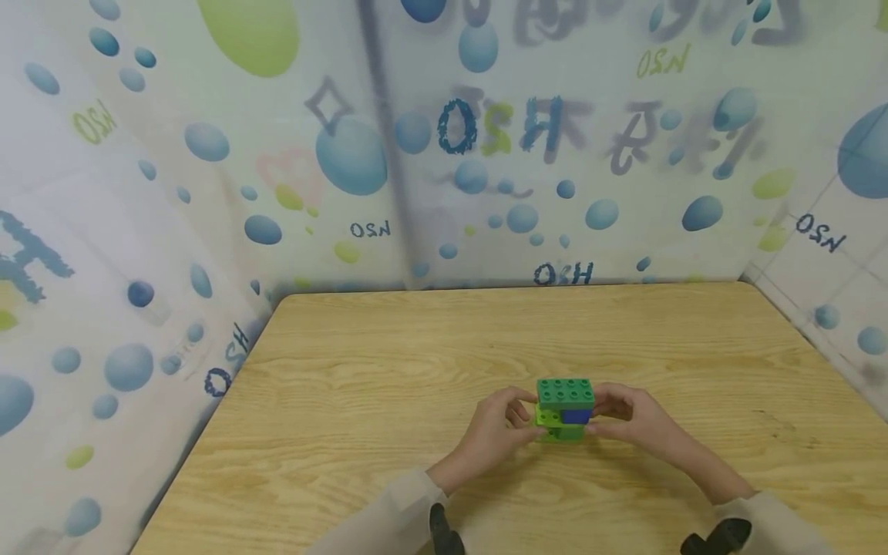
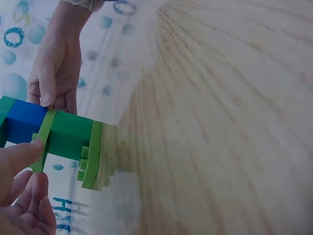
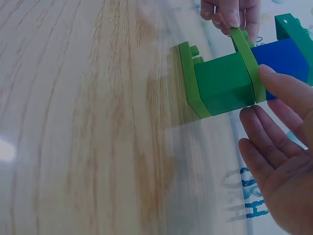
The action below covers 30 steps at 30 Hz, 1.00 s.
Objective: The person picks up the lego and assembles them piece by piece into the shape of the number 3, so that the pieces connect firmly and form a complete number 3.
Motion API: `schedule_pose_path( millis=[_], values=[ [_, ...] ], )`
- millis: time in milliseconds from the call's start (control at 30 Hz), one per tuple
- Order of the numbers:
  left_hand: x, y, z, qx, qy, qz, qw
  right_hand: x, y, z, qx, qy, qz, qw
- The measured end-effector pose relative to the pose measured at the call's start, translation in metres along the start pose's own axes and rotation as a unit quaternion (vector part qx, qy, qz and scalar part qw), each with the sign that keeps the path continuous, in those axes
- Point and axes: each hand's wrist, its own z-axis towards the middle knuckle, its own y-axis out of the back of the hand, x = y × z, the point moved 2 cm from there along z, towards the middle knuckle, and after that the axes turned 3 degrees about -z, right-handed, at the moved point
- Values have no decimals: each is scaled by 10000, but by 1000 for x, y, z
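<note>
A stack of toy building bricks [image 1: 565, 395] is on the wooden table, between the two hands. From the bottom up it has a light green plate [image 3: 190, 83], a green block [image 3: 225, 83], a second light green plate [image 3: 250, 68], a blue block [image 3: 283, 58] and a studded green brick on top. My left hand [image 1: 494, 424] pinches the left end of the upper light green plate between thumb and fingers. On the right side, my right hand [image 1: 641, 422] holds the stack, its thumb on that same plate's edge beside the blue block; its index fingertip is hidden behind the bricks.
The wooden table [image 1: 388, 347] extends around the stack on all sides. Pale sheets printed with blue and green bubbles [image 1: 350, 158] and lettering form walls at the back, left and right. Black straps [image 1: 444, 528] sit by the sleeves.
</note>
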Motion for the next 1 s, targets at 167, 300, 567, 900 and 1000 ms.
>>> schedule_pose_path(
  millis=[167, 300, 567, 900, 1000],
  values=[
    [-1, 1, 2, -37, -47, -7, 10000, -2, -1, 0, -77, -47, -94, 9999],
    [-3, 3, 4, -39, -12, -40, 10000, -2, 0, 1, -93, -87, -142, 9998],
    [-2, 7, 9, -36, 61, -73, 9999, -2, 2, 7, -178, -220, -219, 9994],
    [1, 12, 22, 166, 109, 77, 9998, -6, 8, 16, -172, -628, -154, 9978],
    [1, 14, 25, 200, 188, 77, 9996, -7, 9, 19, -247, -813, -140, 9963]
  ],
)
